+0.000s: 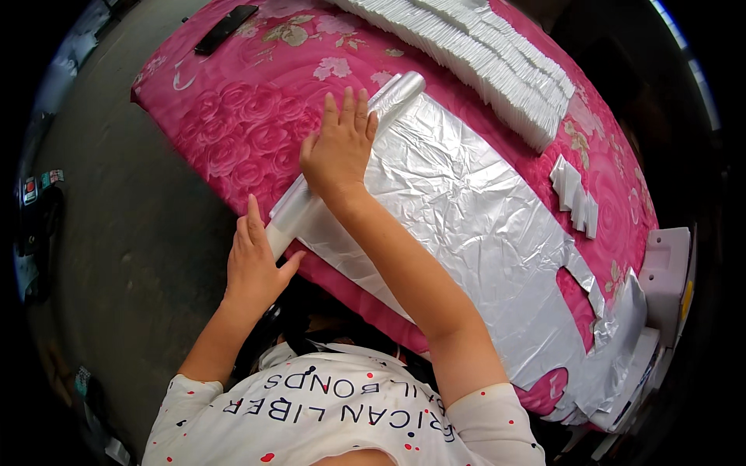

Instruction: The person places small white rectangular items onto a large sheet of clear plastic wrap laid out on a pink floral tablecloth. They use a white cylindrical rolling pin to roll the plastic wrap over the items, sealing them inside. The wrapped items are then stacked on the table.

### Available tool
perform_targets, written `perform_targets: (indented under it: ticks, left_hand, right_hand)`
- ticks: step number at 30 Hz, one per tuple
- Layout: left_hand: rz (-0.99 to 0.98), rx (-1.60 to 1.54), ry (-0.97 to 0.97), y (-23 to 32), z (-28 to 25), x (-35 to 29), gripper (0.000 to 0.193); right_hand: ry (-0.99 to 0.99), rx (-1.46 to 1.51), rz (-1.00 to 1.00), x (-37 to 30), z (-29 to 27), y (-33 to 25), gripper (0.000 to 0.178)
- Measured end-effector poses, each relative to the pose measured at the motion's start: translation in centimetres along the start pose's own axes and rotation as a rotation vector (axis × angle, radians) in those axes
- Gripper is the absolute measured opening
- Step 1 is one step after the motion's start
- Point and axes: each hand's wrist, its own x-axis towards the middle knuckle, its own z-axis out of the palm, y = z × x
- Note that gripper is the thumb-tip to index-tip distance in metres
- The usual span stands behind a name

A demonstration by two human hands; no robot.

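A roll of thin silvery-white plastic bags [402, 90] lies slantwise on a pink flowered tablecloth [233, 144]. From it a wrinkled sheet of flattened bags [451, 186] spreads toward the right, with cut-out handle openings at its far end. My right hand [340, 147] rests on the middle of the roll, fingers stretched out and palm down. At the roll's near end is my left hand [255, 260], its fingers extended and thumb apart, against the pale end of the roll.
Long rows of folded white packets [474, 54] stand along the far side. A few loose folded white strips [575, 196] lie right of the sheet. A dark phone [226, 29] sits at the far left. A white plastic container [666, 272] stands beyond the table's right edge.
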Motion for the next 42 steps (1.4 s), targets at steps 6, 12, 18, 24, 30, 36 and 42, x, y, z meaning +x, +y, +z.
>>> perform_targets:
  ticks: [6,12,18,24,30,36,42]
  left_hand:
    - [-0.047,-0.476,-0.200,0.2,-1.0,-0.1,0.099]
    - [-0.177,-1.644,-0.949,2.1,-0.9,-2.3,0.084]
    - [-0.148,-1.899,-1.458,2.0,1.9,-3.0,0.065]
    - [-0.017,-1.128,-1.029,6.9,1.6,-1.2,0.070]
    - [-0.092,-0.822,-0.943,8.3,3.1,-2.3,0.058]
    - [-0.355,-1.064,-1.379,5.6,2.8,-3.3,0.070]
    - [-0.419,-1.055,-1.453,3.6,3.0,-5.1,0.070]
  right_hand:
    - [0.232,0.811,0.481,-1.3,-0.3,1.3,0.077]
    - [-0.092,1.923,0.651,-2.3,-10.0,3.9,0.062]
    - [0.179,1.790,0.561,-3.9,-16.6,8.1,0.059]
    - [0.297,1.449,0.743,-7.9,-18.4,8.7,0.052]
    - [0.372,1.435,0.855,-11.1,-16.7,9.3,0.043]
    - [0.408,1.410,0.832,-11.6,-20.0,17.1,0.047]
    - [0.020,1.021,0.875,-12.6,-25.0,22.0,0.028]
